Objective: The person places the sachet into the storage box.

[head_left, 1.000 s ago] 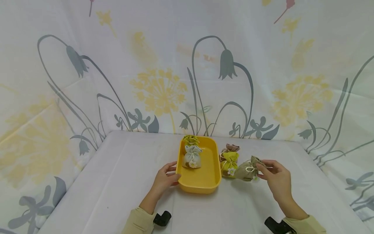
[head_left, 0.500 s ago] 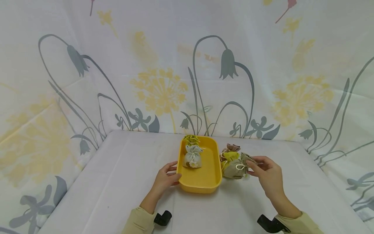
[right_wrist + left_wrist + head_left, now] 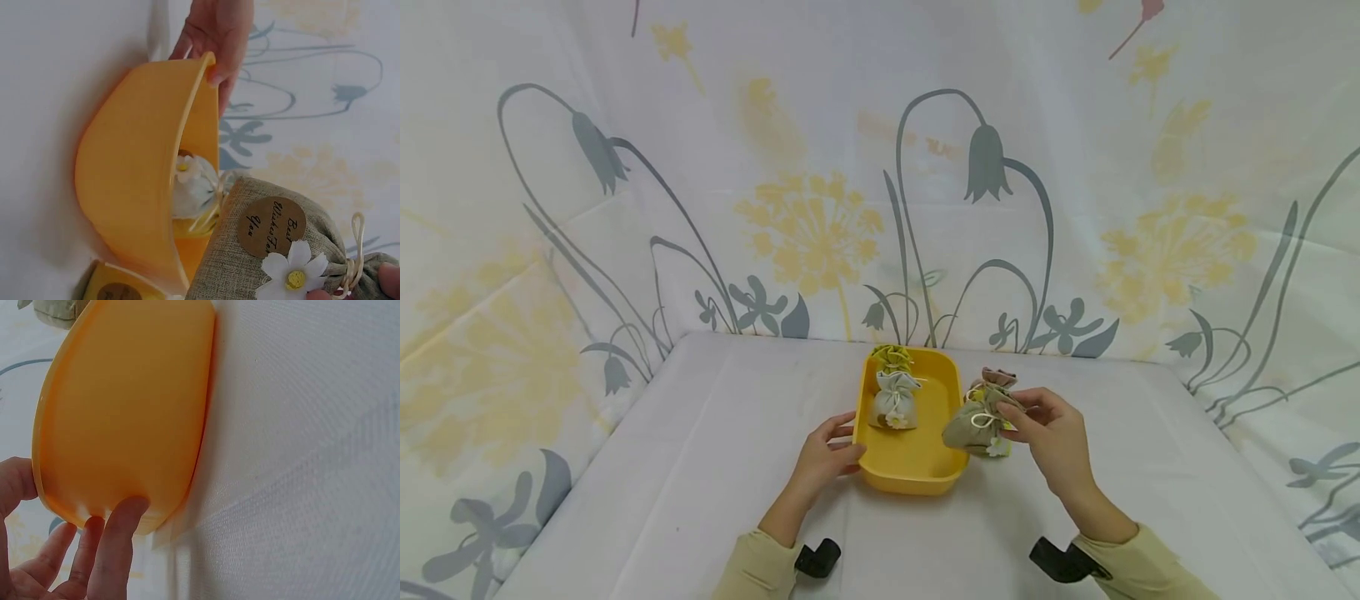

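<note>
Pinching between thumb and fingers, the person's right hand (image 3: 1051, 433) holds the neck of a grey-beige woven cloth pouch (image 3: 966, 432) tied with cream cord, right of the centre in the head view. The pouch's bottom points left and overlaps the right rim of a yellow plastic tray with rounded corners (image 3: 902, 485); whether it touches, I cannot tell. At the lower right of the right wrist view, this pouch shows a white flower (image 3: 295, 275) and a round brown sticker (image 3: 272, 226).

The person's left hand (image 3: 826, 454) grips the tray at its left side, thumb at the rim and the fingers against the outer wall. Inside the tray, in its upper left part, sits a whitish cloth pouch (image 3: 891, 400), and just behind it a yellow-green cloth pouch (image 3: 892, 359). Near the tray's right side are a brown cloth pouch (image 3: 1000, 377) and a bright yellow cloth pouch (image 3: 103, 279), the second mostly hidden in the head view. A white cloth-covered table (image 3: 700, 467) is under the tray.
</note>
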`<state>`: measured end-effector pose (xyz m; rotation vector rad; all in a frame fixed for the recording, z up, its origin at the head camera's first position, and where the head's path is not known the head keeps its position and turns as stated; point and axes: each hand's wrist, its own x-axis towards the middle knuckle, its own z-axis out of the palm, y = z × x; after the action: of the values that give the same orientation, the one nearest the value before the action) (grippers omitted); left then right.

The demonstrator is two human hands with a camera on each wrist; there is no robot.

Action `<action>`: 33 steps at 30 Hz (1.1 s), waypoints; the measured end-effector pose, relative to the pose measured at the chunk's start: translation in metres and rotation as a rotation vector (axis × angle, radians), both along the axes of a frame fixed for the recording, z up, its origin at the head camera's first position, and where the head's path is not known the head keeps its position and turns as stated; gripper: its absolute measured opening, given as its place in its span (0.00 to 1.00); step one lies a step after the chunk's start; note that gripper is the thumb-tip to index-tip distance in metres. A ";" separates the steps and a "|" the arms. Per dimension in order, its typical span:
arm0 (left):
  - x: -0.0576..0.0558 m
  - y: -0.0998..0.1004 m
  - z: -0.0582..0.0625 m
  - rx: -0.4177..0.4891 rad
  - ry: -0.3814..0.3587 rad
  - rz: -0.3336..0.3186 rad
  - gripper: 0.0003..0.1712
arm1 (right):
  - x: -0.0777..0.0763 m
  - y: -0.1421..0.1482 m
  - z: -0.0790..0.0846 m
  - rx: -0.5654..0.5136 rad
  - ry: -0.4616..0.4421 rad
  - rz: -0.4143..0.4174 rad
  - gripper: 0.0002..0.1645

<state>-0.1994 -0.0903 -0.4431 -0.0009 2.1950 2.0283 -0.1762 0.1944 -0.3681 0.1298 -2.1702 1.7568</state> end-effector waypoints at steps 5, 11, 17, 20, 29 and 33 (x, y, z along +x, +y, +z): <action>0.002 -0.001 0.005 0.005 -0.001 -0.005 0.34 | -0.004 -0.013 0.001 -0.015 -0.039 0.053 0.13; -0.005 -0.002 -0.012 0.011 0.009 0.006 0.34 | -0.011 -0.027 -0.001 0.041 -0.094 0.108 0.12; -0.008 -0.001 -0.017 0.011 0.015 0.006 0.33 | -0.018 -0.041 0.000 0.082 -0.113 0.157 0.09; -0.007 -0.001 -0.015 0.016 0.017 0.000 0.34 | -0.022 -0.047 0.001 0.111 -0.111 0.190 0.08; -0.007 -0.002 -0.014 0.010 0.021 0.007 0.33 | -0.038 -0.067 0.005 0.173 -0.166 0.252 0.08; -0.007 -0.001 -0.016 0.004 0.018 0.011 0.32 | -0.045 -0.076 0.003 0.174 -0.215 0.261 0.07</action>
<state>-0.2065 -0.0911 -0.4589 0.0054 2.2060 2.0466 -0.2211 0.1182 -0.3653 0.2920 -2.5613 1.7841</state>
